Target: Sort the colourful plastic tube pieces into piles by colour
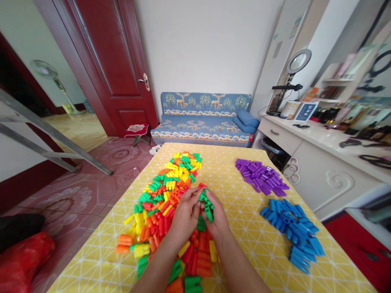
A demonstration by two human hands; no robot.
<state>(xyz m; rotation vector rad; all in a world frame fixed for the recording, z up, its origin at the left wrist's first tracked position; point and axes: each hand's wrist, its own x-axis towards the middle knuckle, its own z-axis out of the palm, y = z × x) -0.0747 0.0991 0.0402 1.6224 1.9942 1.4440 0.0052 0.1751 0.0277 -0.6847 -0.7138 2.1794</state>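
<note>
Grasping green pieces (pixel 209 212) in the right hand (pixel 218 216), close against the left hand (pixel 185 214) (cannot tell whether gripping too), above the multicoloured pile (pixel 164 223), well left of the blue pieces (pixel 290 228).

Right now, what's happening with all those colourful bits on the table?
Someone is holding green plastic pieces between their left hand and right hand. Beneath and around the hands spreads a mixed pile of red, orange, yellow and green pieces. Over on the right, the purple pile and blue pile lie apart on the yellow tablecloth.
</note>
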